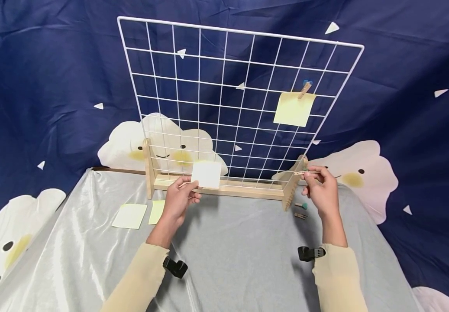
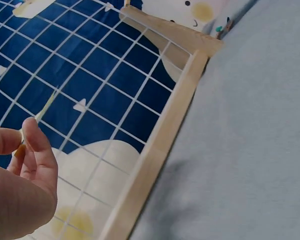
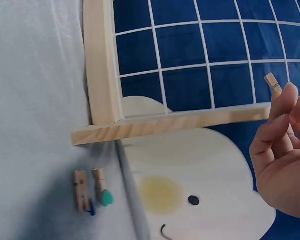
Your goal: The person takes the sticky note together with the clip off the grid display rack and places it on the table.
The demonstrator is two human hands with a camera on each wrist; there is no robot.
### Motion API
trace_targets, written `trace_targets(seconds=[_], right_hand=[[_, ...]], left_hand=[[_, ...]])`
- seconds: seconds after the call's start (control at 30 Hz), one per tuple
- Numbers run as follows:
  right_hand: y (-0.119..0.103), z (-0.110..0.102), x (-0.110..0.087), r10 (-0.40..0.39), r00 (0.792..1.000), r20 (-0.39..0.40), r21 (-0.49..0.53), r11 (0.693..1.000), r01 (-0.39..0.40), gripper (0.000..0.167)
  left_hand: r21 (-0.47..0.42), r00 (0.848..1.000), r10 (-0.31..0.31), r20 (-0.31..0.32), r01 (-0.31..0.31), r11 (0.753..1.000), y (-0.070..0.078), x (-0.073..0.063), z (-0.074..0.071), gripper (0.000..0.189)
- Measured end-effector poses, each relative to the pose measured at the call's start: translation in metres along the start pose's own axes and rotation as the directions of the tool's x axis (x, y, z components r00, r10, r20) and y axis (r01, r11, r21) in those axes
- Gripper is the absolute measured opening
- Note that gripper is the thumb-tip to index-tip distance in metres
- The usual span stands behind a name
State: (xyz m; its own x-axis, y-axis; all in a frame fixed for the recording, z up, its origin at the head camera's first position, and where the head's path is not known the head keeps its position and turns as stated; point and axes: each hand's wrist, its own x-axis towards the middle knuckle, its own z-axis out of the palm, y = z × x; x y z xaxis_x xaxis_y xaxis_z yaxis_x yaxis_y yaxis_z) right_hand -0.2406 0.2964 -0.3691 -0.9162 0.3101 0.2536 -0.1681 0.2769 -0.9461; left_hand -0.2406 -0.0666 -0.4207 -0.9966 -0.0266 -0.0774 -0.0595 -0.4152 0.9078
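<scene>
My left hand point(image 1: 178, 197) pinches a pale yellow sticky note point(image 1: 206, 174) by its lower left corner, in front of the lower part of a white wire grid point(image 1: 224, 82). In the left wrist view that note point(image 2: 47, 104) appears nearly edge-on between thumb and fingers. On the right, my right hand point(image 1: 321, 188) pinches a small wooden clothespin point(image 3: 273, 82), its tip pointing toward the grid's right foot. Higher up, another yellow note point(image 1: 295, 109) hangs from the grid under a wooden clothespin with a blue heart point(image 1: 305, 89).
A wooden stand point(image 1: 218, 191) holds the grid upright on a grey cloth point(image 1: 240, 251). Two more notes, one pale point(image 1: 129, 216) and one yellow point(image 1: 156, 212), lie at left. Two clothespins, one with a green decoration point(image 3: 106, 198) and one with blue point(image 3: 81, 191), lie beside the right foot.
</scene>
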Motion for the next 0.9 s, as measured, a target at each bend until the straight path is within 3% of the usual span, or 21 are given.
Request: trace_targets(seconds=[0.23,0.9], right_hand=[[0.015,-0.008,-0.006,0.062,0.998,-0.030,0.013,0.998,-0.062,0.020],[0.050,-0.015,-0.022,0.175,0.985,-0.003,-0.064,0.982,-0.175,0.027]], left_hand=[[0.018,1.000,-0.020,-0.020,0.020,1.000,-0.015,-0.004,-0.007,0.013],[0.105,0.990,-0.112,-0.086,0.121,0.987,-0.048,-0.014,-0.040,0.013]])
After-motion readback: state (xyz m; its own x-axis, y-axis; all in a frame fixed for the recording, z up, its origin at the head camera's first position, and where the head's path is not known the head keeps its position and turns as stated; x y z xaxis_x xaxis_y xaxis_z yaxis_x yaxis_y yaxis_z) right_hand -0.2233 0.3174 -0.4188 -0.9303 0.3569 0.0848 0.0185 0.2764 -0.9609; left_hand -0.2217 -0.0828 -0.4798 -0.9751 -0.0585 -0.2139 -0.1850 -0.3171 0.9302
